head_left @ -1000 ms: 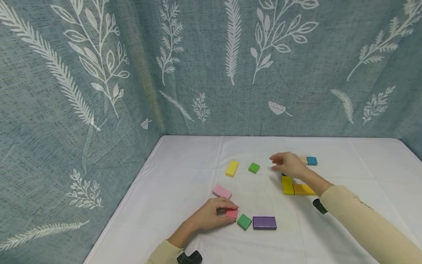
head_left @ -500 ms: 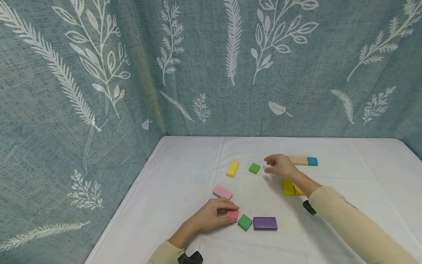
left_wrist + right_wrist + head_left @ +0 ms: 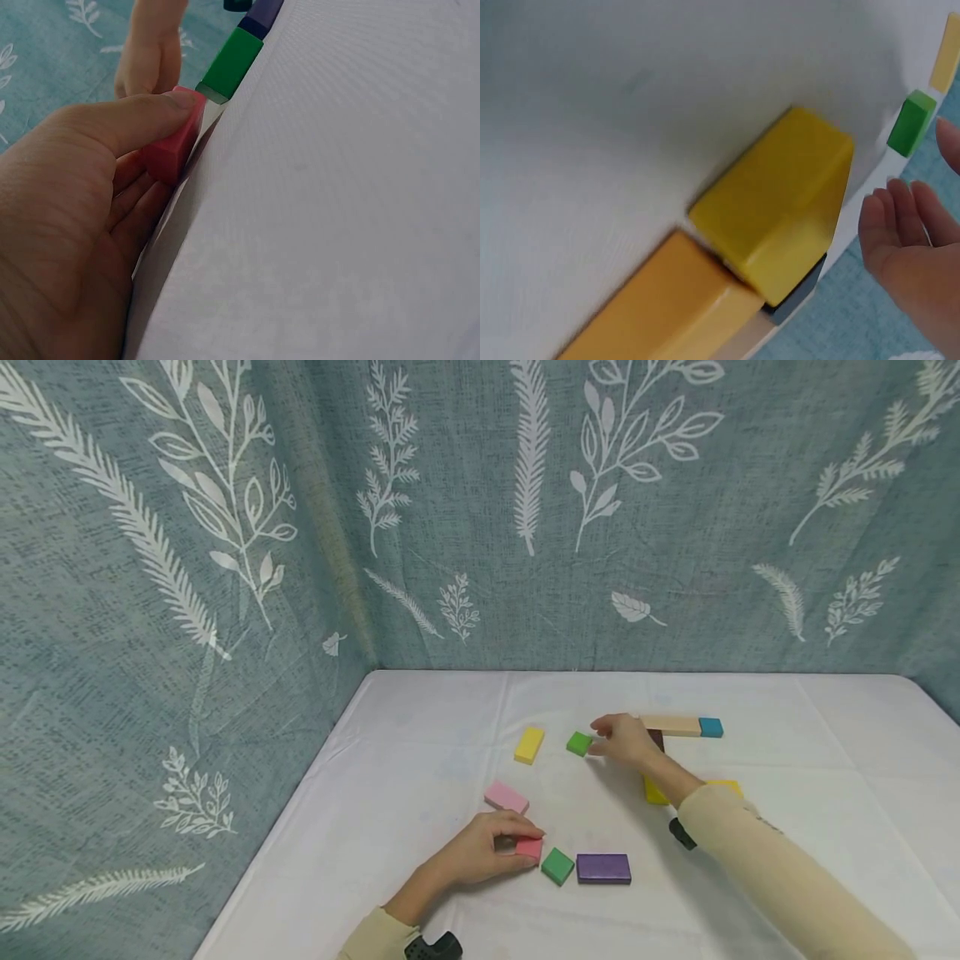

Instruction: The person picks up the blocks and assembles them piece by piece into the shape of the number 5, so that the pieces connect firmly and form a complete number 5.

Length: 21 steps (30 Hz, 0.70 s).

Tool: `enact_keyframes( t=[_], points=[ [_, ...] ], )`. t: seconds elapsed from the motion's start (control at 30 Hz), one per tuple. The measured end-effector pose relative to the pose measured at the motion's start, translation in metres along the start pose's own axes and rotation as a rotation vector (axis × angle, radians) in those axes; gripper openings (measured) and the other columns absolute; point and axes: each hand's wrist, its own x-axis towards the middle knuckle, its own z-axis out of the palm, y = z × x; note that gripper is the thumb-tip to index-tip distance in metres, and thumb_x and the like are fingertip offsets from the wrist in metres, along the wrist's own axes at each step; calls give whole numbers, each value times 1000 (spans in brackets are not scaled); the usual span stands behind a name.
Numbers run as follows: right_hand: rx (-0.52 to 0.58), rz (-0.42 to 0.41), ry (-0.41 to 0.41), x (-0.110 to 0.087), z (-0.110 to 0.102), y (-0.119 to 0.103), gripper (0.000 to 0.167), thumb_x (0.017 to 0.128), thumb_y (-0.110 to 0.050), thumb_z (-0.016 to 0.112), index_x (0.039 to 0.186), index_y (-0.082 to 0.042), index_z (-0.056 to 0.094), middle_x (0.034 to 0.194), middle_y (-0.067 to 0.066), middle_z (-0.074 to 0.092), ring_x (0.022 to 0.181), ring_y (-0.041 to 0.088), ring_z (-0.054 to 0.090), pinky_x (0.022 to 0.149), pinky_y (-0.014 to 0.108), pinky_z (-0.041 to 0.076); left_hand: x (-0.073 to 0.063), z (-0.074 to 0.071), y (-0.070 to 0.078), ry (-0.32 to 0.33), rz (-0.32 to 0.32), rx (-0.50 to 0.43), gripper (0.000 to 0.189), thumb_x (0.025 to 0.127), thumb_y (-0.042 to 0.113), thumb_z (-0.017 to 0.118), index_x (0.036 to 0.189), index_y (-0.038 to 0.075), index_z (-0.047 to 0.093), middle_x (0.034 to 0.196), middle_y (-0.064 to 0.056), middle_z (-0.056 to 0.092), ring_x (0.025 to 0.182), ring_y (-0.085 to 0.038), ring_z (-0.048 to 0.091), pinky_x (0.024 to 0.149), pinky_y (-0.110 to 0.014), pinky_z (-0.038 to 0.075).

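Observation:
My left hand (image 3: 477,850) pinches a coral-red block (image 3: 529,848) between thumb and fingers on the white cloth; the left wrist view shows the thumb on top of this red block (image 3: 180,139). A dark green block (image 3: 557,867) stands just right of it, then a purple block (image 3: 603,869). At the back, my right hand (image 3: 624,742) reaches left with thumb and fingers apart, holding nothing. Its fingertips are close by a light green block (image 3: 579,743); in the right wrist view a gap separates them from that green block (image 3: 912,124).
A yellow block (image 3: 529,746) and a pink block (image 3: 506,797) lie to the left. Under and behind the right arm are a beige block (image 3: 678,726), a blue block (image 3: 711,727), a dark brown block (image 3: 657,739), a mustard block (image 3: 656,791) and an orange-yellow block (image 3: 726,787).
My right hand has moved left, from over the block row to beside the light green block, uncovering the beige and dark brown blocks. The left hand stays on the coral-red block.

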Motion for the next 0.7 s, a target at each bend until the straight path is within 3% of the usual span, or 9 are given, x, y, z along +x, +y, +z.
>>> enact_keyframes(
  t=[0.23, 0.5, 0.7],
  points=[
    [-3, 13, 16, 2, 10, -3, 43, 86, -10, 70, 121, 11, 57, 114, 27, 59, 104, 36, 56, 85, 44, 48, 0, 0, -2, 2, 42, 23, 29, 85, 13, 73, 113, 4, 70, 108, -4, 66, 102, -9, 58, 87, -25, 47],
    [11, 69, 15, 9, 23, -6, 45, 86, -9, 70, 124, 10, 55, 110, 22, 59, 97, 29, 55, 82, 39, 48, 0, 0, 0, -4, 15, 9, 30, 84, 13, 74, 113, 6, 70, 109, -1, 66, 102, -6, 57, 88, -25, 47],
    [11, 65, 25, 12, 29, -7, 43, 86, -9, 69, 122, 10, 55, 107, 21, 57, 95, 28, 54, 82, 39, 47, 0, 0, 0, 1, 12, 14, 30, 84, 14, 75, 112, 6, 70, 108, 0, 66, 102, -6, 57, 89, -25, 46]
  ],
)
